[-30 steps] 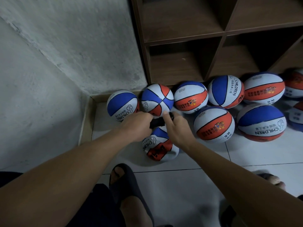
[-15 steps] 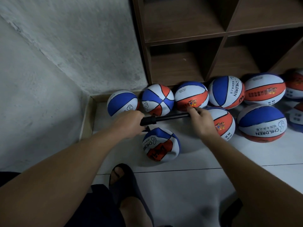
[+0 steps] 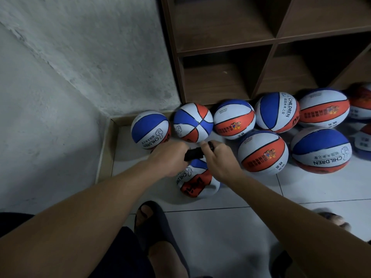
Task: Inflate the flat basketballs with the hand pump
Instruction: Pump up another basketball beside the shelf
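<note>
Floor-level hand pump (image 3: 194, 153) roughly horizontal, left-right

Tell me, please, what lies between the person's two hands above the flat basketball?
In the head view, the black hand pump spans the short gap between left hand and right hand, just above the flat basketball.

A dim corner where I sit.
Rough grey wall (image 3: 80, 57), white tiled floor (image 3: 230, 227), brown wooden shelf unit (image 3: 275, 39) against it.

flat ball (image 3: 197, 181) on floor (image 3: 230, 227) under pump (image 3: 193, 153); other balls (image 3: 263, 152) behind, by shelf (image 3: 220, 81).
</note>
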Tool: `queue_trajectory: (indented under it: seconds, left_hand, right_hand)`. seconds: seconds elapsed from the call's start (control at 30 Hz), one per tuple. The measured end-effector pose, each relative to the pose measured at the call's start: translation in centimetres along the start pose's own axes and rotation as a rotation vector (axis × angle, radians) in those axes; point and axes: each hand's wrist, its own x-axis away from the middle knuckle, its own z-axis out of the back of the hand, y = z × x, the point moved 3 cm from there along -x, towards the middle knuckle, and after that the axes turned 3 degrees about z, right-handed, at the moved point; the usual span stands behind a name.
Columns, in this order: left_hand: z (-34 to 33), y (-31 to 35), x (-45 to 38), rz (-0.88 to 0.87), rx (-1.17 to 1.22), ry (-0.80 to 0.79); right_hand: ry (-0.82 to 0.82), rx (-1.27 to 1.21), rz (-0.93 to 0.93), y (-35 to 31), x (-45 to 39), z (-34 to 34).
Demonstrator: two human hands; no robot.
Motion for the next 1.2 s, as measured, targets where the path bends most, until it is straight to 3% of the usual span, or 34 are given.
queue_trajectory:
  seconds: [0.37,0.6,0.73,1.0,1.2]
  left_hand:
    - [0.9,0.0,-0.3,-0.064,0.035,0.044]
    - [1.1,-3.8,-0.6,0.052,0.038,0.062]
    - [1.2,-2.6,-0.5,0.008,0.044,0.044]
    - [0.3,-0.4,-0.4,-0.049,0.079,0.063]
    - [0.4,-0.4,-0.7,-0.068,0.07,0.059]
  right_hand:
    - [-0.018,0.058,0.072,-0.2,0.0,1.1]
    - [0.174,0.018,0.092,2.2,-1.5,7.4]
    - [0.25,-0.039,0.018,2.2,-1.2,5.9]
    - [0.082,0.067,0.099,-1.3,0.0,1.3]
    - [0.053,0.055,0.115,-1.6,-0.1,0.9]
